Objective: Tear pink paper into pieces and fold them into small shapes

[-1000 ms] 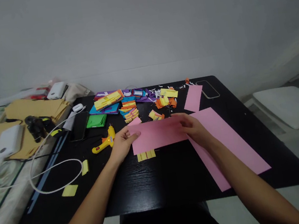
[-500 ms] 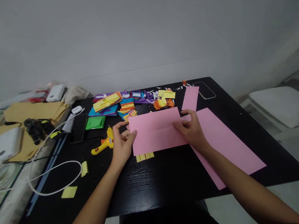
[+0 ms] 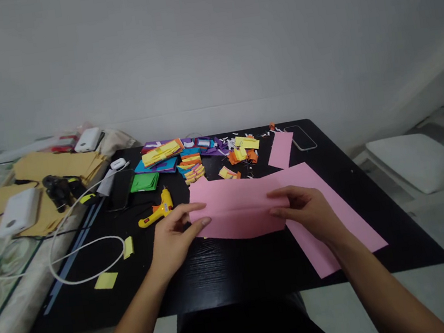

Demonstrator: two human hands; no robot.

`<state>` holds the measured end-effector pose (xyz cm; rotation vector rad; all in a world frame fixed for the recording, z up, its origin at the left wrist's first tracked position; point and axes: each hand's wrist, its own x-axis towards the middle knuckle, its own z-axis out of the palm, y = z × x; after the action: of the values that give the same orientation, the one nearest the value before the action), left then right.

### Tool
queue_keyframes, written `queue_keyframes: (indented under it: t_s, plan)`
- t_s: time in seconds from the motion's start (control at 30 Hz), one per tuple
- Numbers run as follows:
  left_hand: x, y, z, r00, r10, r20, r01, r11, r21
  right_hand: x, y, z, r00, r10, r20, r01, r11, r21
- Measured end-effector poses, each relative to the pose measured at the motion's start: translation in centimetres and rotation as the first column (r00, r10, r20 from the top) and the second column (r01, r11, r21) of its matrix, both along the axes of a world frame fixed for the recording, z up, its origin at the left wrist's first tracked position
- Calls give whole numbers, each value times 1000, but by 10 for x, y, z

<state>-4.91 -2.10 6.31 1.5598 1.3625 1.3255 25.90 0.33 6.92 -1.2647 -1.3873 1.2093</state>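
Observation:
A sheet of pink paper (image 3: pixel 238 222) spans the space between my hands, bent along a lengthwise crease. My left hand (image 3: pixel 176 239) pinches its left end between thumb and fingers. On the opposite end, my right hand (image 3: pixel 309 212) grips it the same way. Beneath my right forearm lies a larger pink sheet (image 3: pixel 345 218) on the black table. A small pink strip (image 3: pixel 281 150) rests behind that. Left of my left hand is a yellow glue gun (image 3: pixel 157 208).
Folded coloured papers (image 3: pixel 162 153) and paper scraps (image 3: pixel 241 155) crowd the table's back. A green paper stack (image 3: pixel 144 182), a dark phone (image 3: pixel 120 190) and a looping white cable (image 3: pixel 86 243) are at left. A white stool (image 3: pixel 407 162) stands right of the black table (image 3: pixel 207 295).
The held paper went from nearly flat to bent along its crease. Both hands came slightly lower, and their grips shifted to thumb above and below the fold.

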Motion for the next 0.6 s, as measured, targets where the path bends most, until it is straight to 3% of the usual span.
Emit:
queue_keyframes:
  t_s: [0.2, 0.37, 0.5, 0.57, 0.6]
  plan:
    - [-4, -9, 0, 995, 1, -100, 9, 995, 97, 2, -11, 7, 986, -83, 142, 68, 992, 108]
    - [-6, -13, 3, 983, 8, -181, 42, 962, 271, 4, -12, 5, 982, -69, 178, 50, 993, 111]
    - [-5, -27, 15, 933, 92, -347, 48, 925, 376, 1, -21, 8, 944, -153, 291, 58, 949, 309]
    - [0, -37, 20, 915, -16, -404, 161, 931, 327, -8, -33, 13, 908, -181, 378, -1, 901, 433]
    - [4, -43, 22, 910, -102, -401, 233, 927, 294, -14, -40, 17, 900, -125, 418, -90, 884, 459]
